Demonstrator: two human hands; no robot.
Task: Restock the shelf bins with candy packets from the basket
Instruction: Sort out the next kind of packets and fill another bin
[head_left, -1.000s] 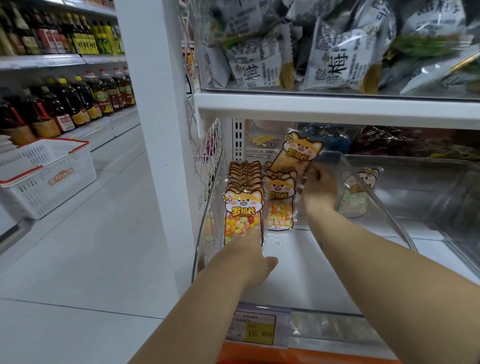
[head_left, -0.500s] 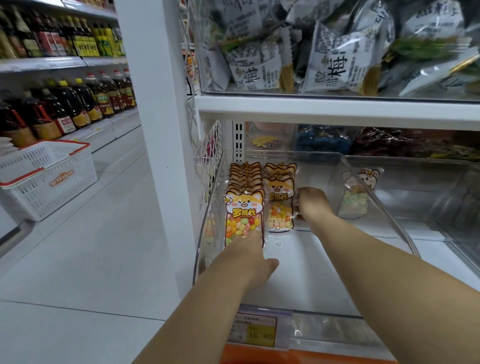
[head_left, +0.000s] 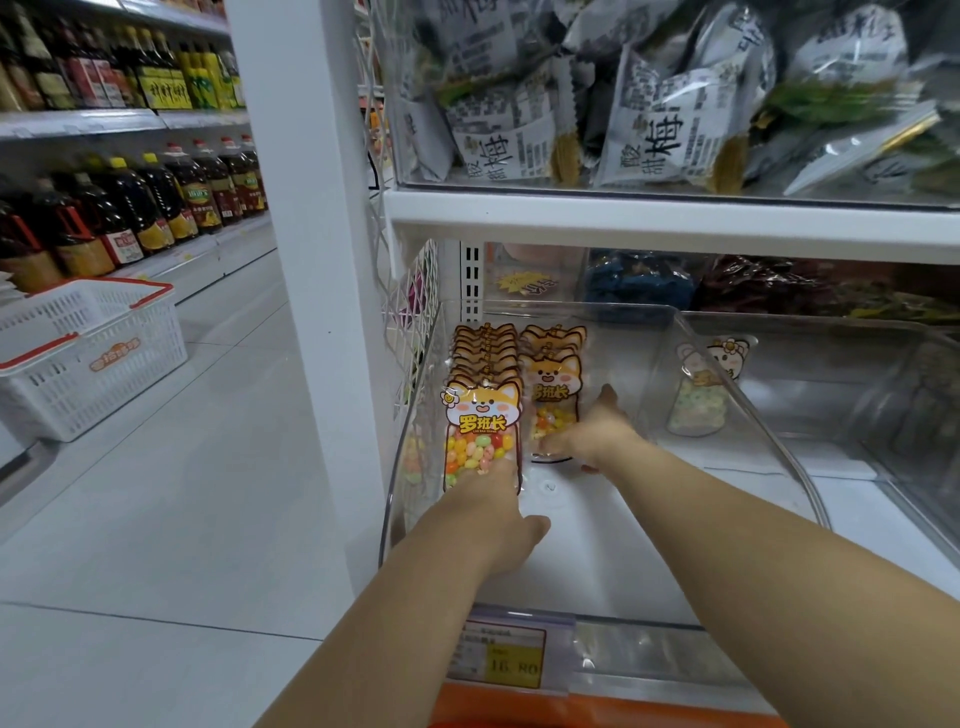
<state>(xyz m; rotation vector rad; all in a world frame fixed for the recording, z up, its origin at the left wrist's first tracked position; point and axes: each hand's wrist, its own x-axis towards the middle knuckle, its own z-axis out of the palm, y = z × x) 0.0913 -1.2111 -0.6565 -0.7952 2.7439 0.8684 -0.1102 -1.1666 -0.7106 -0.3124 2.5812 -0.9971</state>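
Note:
A clear plastic bin (head_left: 691, 343) on the lower shelf holds two upright rows of dog-face candy packets. My left hand (head_left: 498, 514) holds the bottom of the front packet of the left row (head_left: 480, 431). My right hand (head_left: 592, 434) grips the lower edge of the shorter right row (head_left: 553, 395), fingers curled round its base. A white basket with red handles (head_left: 88, 358) stands on the floor at the far left; its contents are hidden.
A neighbouring clear bin (head_left: 831, 395) to the right holds one bear-face candy packet (head_left: 706, 389). A yellow price tag (head_left: 514, 657) hangs on the shelf's front edge. Snack bags (head_left: 660, 130) fill the shelf above. Oil bottles (head_left: 130, 208) line the aisle shelves at left.
My right hand has come down from the top of the right row to its base, and the packet it held high now stands in that row. My left hand has stayed put.

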